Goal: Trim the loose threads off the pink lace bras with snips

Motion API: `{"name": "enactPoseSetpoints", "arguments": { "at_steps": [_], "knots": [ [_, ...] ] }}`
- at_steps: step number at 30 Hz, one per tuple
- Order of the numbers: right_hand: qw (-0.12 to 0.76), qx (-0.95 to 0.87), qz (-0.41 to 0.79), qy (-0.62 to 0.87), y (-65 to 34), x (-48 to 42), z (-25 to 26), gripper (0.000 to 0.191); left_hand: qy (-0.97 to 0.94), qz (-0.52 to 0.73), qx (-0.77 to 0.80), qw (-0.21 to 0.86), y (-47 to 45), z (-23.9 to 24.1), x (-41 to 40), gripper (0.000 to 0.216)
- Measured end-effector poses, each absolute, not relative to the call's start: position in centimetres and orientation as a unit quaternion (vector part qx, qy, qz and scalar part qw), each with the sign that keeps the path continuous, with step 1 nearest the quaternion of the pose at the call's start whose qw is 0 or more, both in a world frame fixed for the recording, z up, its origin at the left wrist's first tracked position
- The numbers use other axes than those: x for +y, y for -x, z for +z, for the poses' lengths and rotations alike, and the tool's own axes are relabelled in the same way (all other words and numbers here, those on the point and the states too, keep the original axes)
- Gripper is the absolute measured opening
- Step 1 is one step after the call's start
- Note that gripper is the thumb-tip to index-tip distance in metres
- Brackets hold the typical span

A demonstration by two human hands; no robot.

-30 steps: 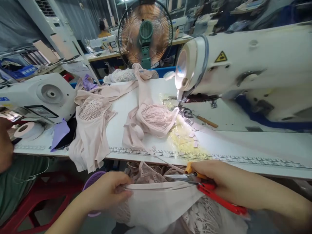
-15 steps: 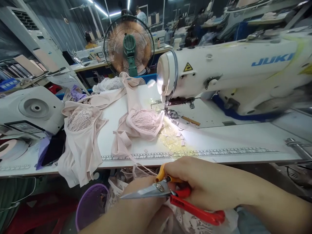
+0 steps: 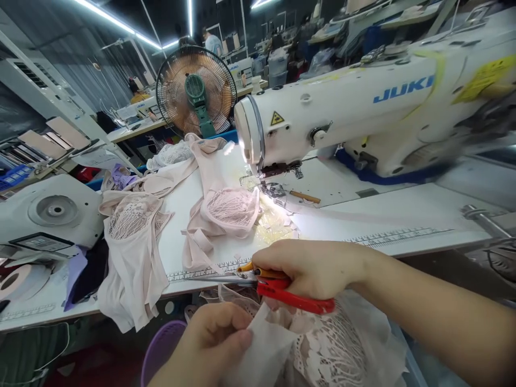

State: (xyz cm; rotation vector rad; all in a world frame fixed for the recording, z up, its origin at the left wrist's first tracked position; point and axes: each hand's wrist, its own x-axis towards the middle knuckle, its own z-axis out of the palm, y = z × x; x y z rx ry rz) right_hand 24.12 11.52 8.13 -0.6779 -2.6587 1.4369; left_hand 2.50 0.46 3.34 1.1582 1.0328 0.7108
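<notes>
While the left hand (image 3: 215, 336) pinches a fold of the pale lace garment (image 3: 322, 349) between thumb and fingertips, the right hand (image 3: 310, 266) is clenched round the red-handled scissors (image 3: 278, 285), blades pointing left just above the cloth. Both sit below the front edge of the sewing table (image 3: 403, 215), near its printed ruler. It looks like trimming work; the next snip needs the fold held taut and the blades lowered onto it.
</notes>
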Motion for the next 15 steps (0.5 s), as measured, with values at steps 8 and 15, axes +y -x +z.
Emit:
{"name": "enactPoseSetpoints", "arguments": {
  "at_steps": [8, 15],
  "knots": [
    [0.025, -0.854, 0.456, 0.249, -23.6, 10.87, 8.72, 0.036, -0.452, 0.325, 0.537, 0.634, -3.26, 3.36, 0.79, 0.049],
    [0.027, -0.856, 0.45, 0.252, -23.25, 10.67, 8.64, 0.036, -0.442, 0.34, 0.559, 0.613, -3.43, 3.25, 0.56, 0.047]
  ]
}}
